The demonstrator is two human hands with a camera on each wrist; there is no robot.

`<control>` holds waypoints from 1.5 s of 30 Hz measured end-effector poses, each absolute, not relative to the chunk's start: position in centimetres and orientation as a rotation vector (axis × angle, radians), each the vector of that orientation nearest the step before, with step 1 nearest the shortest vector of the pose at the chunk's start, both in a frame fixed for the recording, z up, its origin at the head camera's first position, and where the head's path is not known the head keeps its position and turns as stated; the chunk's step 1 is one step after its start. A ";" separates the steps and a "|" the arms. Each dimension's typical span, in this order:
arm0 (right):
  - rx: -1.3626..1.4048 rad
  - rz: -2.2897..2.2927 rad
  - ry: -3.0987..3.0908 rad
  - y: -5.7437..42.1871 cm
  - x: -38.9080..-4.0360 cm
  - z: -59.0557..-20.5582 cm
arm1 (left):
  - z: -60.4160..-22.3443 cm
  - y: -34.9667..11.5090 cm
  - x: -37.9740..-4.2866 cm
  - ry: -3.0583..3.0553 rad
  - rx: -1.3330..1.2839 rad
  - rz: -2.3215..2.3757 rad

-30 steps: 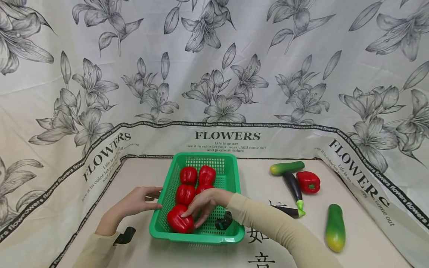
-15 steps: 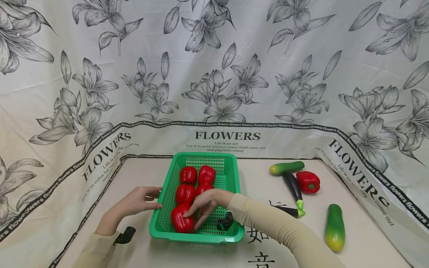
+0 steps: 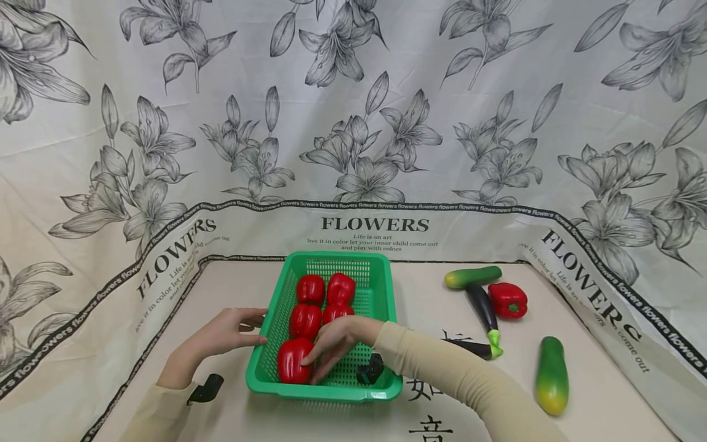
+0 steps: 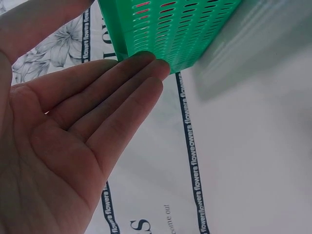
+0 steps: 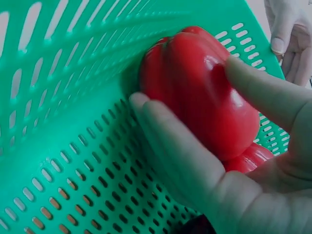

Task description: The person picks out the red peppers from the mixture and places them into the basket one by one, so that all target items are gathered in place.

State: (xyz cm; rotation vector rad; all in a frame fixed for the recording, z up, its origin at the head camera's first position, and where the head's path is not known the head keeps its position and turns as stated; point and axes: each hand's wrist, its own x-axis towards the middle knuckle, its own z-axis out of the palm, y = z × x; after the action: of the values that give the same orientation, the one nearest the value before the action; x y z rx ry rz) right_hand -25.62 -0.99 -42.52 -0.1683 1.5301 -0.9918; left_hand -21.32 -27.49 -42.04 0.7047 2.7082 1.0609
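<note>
Inside the green plastic basket, my right hand holds a glossy red bell pepper at the near left corner. In the right wrist view, the thumb lies on one side of that pepper and the straighter fingers run along the other. Several more red bell peppers sit behind it in the basket, one partly covered by the right hand. My left hand is at the basket's left rim. Its fingers are nearly straight against the outside wall in the left wrist view, palm bare.
Right of the basket lie a green-yellow cucumber-like vegetable, a dark eggplant and a loose red bell pepper. A second eggplant is partly behind the right sleeve. Another green-yellow vegetable lies nearer. A flower-printed curtain surrounds the table.
The held pepper has turned more upright, shifting right and then back left into the near corner with my right hand. The left hand and basket have stayed put.
</note>
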 end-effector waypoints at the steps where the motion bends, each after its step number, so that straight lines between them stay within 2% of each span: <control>1: -0.176 -0.986 1.541 -0.9 -25.6 -42.5 | -42.1 -27.5 -21.3 2.707 0.705 1.061; 25: -0.454 -1.039 1.582 4.0 -24.7 -38.9 | -42.0 -27.4 -21.2 2.699 0.696 1.071; 45: -0.500 -1.184 1.644 8.8 -24.8 -36.0 | -42.3 -27.6 -21.1 2.704 0.706 1.075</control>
State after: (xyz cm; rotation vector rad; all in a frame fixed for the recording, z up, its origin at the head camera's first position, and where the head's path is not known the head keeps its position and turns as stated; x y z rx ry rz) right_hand -24.85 8.81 -35.97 -0.5000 1.6438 -1.1842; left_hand -21.09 -27.56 -42.27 0.7059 2.7041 1.0754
